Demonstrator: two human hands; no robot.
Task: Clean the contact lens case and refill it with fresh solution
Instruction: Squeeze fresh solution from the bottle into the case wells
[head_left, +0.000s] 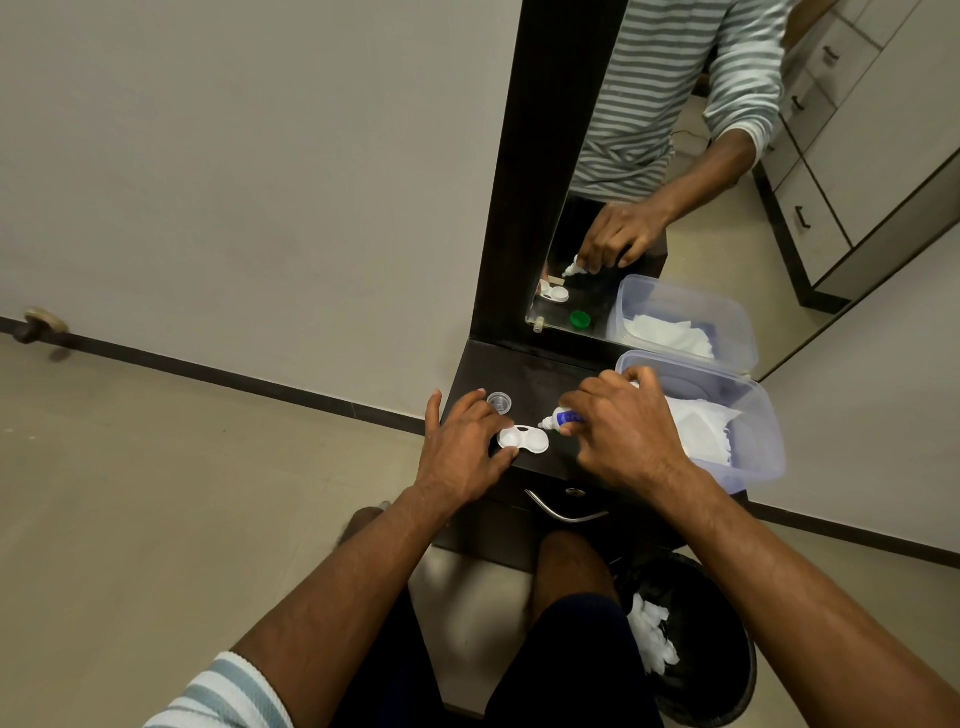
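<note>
A white contact lens case (524, 440) lies open on the dark dresser top (535, 371), both wells uncovered. My left hand (462, 447) rests on the top and steadies the case's left end with its fingertips. A small white solution bottle (561, 417) with a blue label is gripped in my right hand (623, 431). The bottle is tilted, its nozzle pointing down-left just above the case's right well. A clear round cap (499, 401) sits on the top behind the case. The mirror shows a green cap (580, 318).
A clear plastic box (748, 415) holding white tissues stands at the right of the dresser top, touching the mirror (675, 156). Below are a drawer with a curved metal handle (563, 512) and a black bin (691, 639) with crumpled tissues on the floor.
</note>
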